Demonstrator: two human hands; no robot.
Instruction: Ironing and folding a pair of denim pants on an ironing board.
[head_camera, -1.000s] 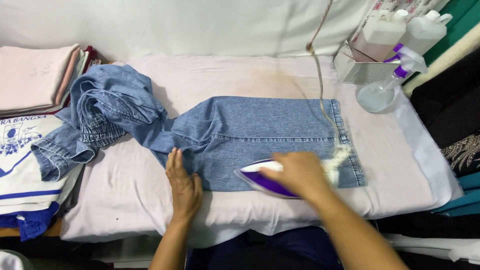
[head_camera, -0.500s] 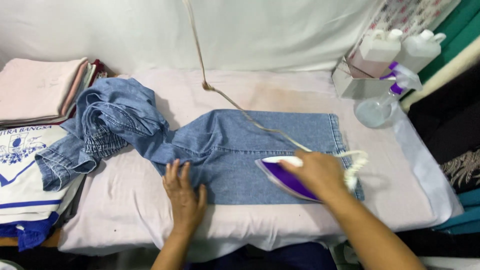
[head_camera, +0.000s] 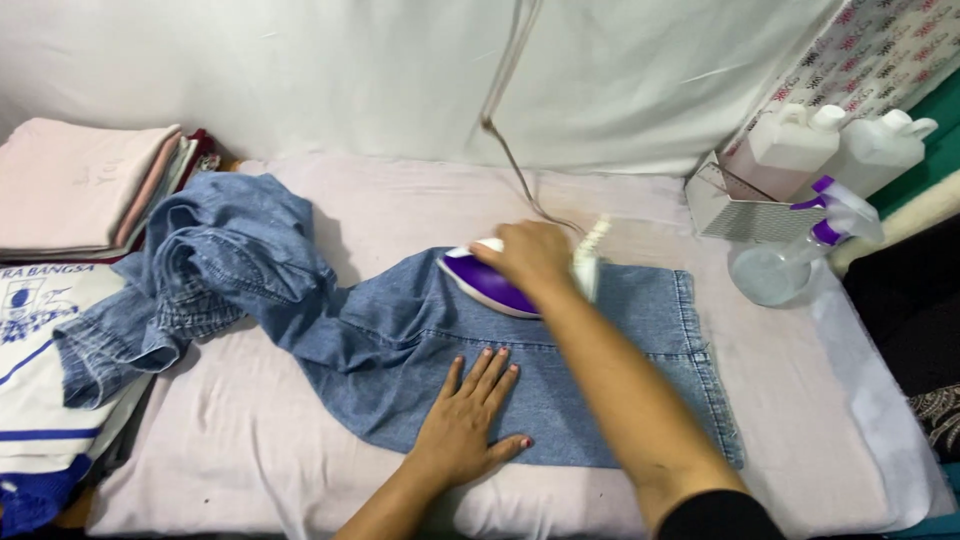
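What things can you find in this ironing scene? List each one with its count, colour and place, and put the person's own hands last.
Jeans: one pair, blue denim, one leg flat on the board, the rest bunched at left.
Iron: one, purple and white, on the jeans' far edge.
Iron cord: one, pale, rising from the iron up the back wall.
Ironing surface: one, pale pink cloth.
Folded clothes: one stack, pink on top, far left.
Printed cloth: one, white and blue, left edge.
Spray bottle: one, clear with purple trigger, right.
Jugs: two, translucent white, back right.
Left hand: flat on the jeans.
Right hand: gripping the iron.
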